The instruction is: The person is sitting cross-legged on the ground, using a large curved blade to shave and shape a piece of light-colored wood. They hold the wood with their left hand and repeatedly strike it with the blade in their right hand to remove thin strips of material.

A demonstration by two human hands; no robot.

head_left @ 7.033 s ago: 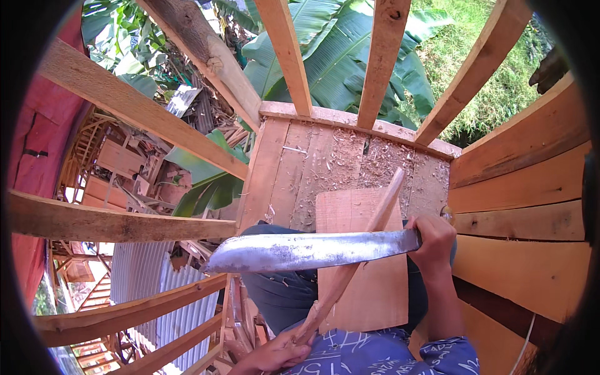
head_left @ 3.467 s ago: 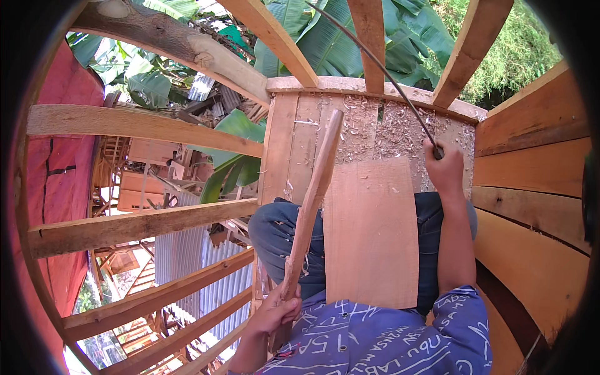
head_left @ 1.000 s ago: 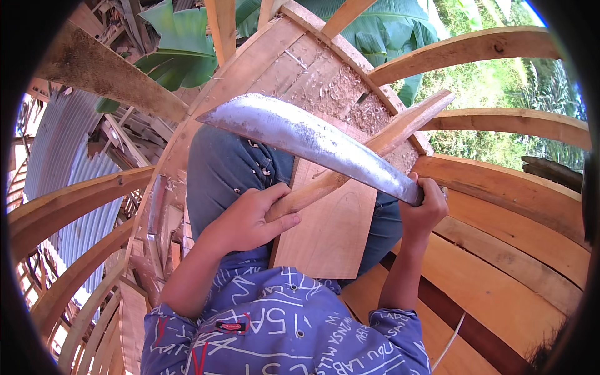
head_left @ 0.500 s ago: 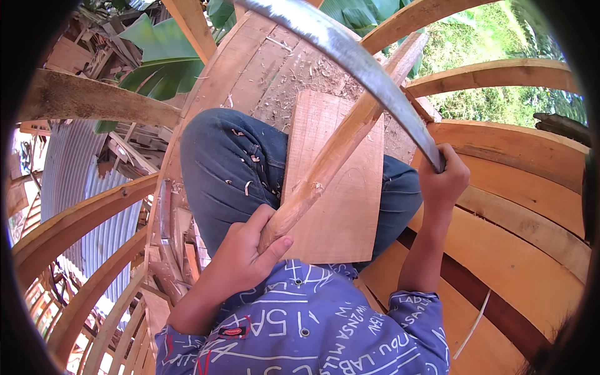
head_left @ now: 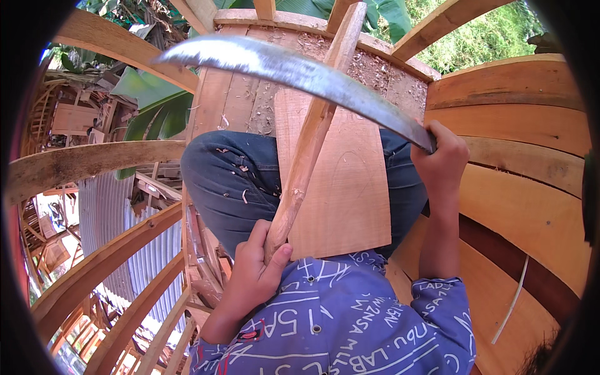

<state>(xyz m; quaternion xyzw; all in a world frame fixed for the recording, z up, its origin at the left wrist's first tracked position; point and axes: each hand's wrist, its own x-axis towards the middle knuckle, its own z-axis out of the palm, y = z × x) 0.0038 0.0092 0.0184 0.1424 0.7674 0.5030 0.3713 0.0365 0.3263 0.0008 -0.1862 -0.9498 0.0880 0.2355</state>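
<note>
My left hand (head_left: 259, 265) is closed round the near end of a long wooden stick (head_left: 294, 194). The stick slants up and slightly right across a flat wooden board (head_left: 344, 181) that rests over my lap. Its upper part is pale and looks shaved; a knot shows lower down. In my right hand (head_left: 442, 156) is a large machete (head_left: 300, 75) with a curved steel blade, its handle hidden in my fist. The blade reaches leftward and crosses over the stick in this view; I cannot tell whether they touch.
Curled shavings lie on my jeans (head_left: 234, 181) and on the plank floor (head_left: 256, 87) ahead. Slatted wooden rails (head_left: 106, 159) curve round on the left, and a plank wall (head_left: 512, 128) stands at the right. Wood offcuts (head_left: 212, 256) lie beside my left leg.
The machete has swung left and lies flatter, with its whole tip now visible. The stick stands more upright than before. The head view has shifted, so the surroundings sit differently.
</note>
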